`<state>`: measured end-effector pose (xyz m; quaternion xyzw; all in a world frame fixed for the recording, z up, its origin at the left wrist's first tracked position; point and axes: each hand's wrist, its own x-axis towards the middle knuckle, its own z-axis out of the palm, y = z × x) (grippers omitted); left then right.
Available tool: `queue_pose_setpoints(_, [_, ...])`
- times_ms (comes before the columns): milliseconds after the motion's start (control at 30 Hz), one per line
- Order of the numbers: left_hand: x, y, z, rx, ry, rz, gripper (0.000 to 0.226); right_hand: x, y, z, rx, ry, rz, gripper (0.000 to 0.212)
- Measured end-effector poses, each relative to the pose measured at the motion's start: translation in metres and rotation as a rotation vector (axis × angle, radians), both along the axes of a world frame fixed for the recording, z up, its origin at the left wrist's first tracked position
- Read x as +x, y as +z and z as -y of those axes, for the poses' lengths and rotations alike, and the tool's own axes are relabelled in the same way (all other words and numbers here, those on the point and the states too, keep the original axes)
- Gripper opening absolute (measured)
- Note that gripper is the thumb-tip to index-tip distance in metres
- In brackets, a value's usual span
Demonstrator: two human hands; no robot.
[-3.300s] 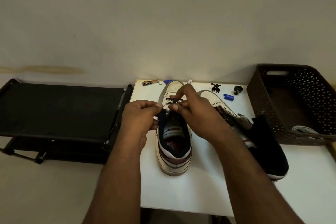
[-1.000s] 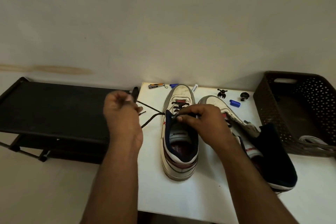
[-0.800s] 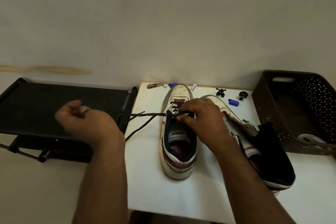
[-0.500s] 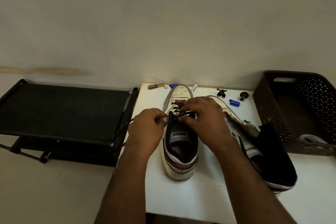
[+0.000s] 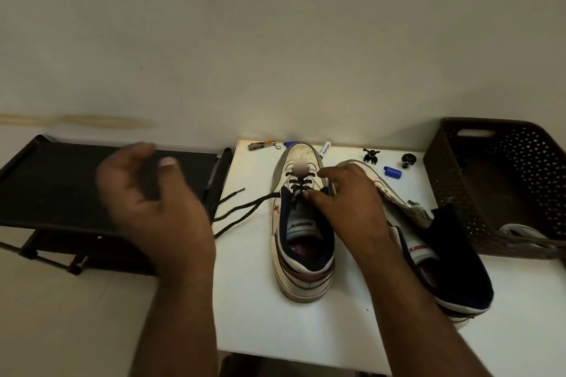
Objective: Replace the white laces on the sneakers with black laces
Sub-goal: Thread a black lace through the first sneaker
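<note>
A white counter point(image 5: 306, 321) is seen from above, set against a pale wall. Near the far edge, towards the left side, one white sneaker point(image 5: 301, 242) is stood upright with its toe pointing at the wall. A black lace point(image 5: 242, 211) is threaded through the lower eyelets near the toe in a few crossings, and its two loose ends are trailed off the shoe's left side across the counter towards the left edge. The right hand point(image 5: 346, 208) is laid on the tongue area, thumb and forefinger brought together at the lacing as if an eyelet or the lace is pinched; the exact grip cannot be made out. The left hand point(image 5: 153, 208) is held in the air beyond the counter's left edge, blurred, fingers spread and loosely curved, nothing held. A second sneaker point(image 5: 428, 239) is lain on its side just right of the first, with no lacing visible on it. White laces point(image 5: 520, 231) are coiled inside a brown perforated basket point(image 5: 453, 180) at the right edge, so removal appears done. Small objects are scattered along the far edge, among them a blue cap point(image 5: 392, 172). The task is judged under halfway: the upper eyelets of the first shoe remain unlaced, and the second shoe is yet to be started.
</note>
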<state>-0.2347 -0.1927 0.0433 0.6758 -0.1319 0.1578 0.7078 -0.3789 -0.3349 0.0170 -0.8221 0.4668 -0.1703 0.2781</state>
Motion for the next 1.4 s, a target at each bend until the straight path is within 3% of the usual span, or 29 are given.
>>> queue_pose_setpoints(33, [-0.008, 0.005, 0.007, 0.162, -0.175, 0.094, 0.025, 0.0, 0.002, -0.002, 0.027, -0.006, -0.003, 0.049])
queue_pose_setpoints(100, [-0.021, 0.0, 0.017, 0.533, -0.527, 0.006, 0.03, -0.002, 0.005, -0.01, 0.098, -0.006, 0.027, 0.053])
queue_pose_setpoints(167, [-0.028, -0.017, 0.022, 0.883, -0.666, -0.116, 0.023, -0.008, 0.004, -0.024, 0.161, -0.021, 0.072, 0.054])
queue_pose_setpoints(233, [-0.034, -0.025, 0.026, 0.986, -0.699, -0.162, 0.018, -0.015, -0.001, -0.038, 0.204, -0.083, 0.157, 0.048])
queue_pose_setpoints(367, [-0.046, -0.026, 0.028, 0.883, -0.649, -0.196, 0.014, -0.019, -0.006, -0.053, 0.214, -0.185, 0.234, 0.033])
queue_pose_setpoints(567, [-0.081, -0.018, 0.015, 0.351, -0.424, -0.687, 0.022, -0.018, 0.0, -0.067, 0.138, -0.35, 0.281, 0.028])
queue_pose_setpoints(700, [-0.067, -0.022, 0.011, 0.395, -0.474, -0.975, 0.021, -0.011, 0.006, -0.06, 0.138, -0.361, 0.294, 0.026])
queue_pose_setpoints(833, [-0.051, -0.009, 0.014, 0.53, -0.592, -0.803, 0.03, -0.012, 0.009, -0.055, 0.151, -0.282, 0.217, 0.026])
queue_pose_setpoints(1000, [-0.06, -0.009, 0.025, 0.547, -0.73, -0.565, 0.018, -0.016, 0.008, -0.047, 0.193, -0.228, 0.179, 0.029])
queue_pose_setpoints(1167, [-0.057, -0.005, 0.023, 0.526, -0.728, -0.646, 0.01, -0.017, 0.004, -0.042, 0.215, -0.249, 0.215, 0.031])
queue_pose_setpoints(1400, [-0.052, 0.0, 0.027, 0.623, -0.745, -0.726, 0.04, -0.013, -0.002, -0.043, 0.308, -0.41, 0.424, 0.027])
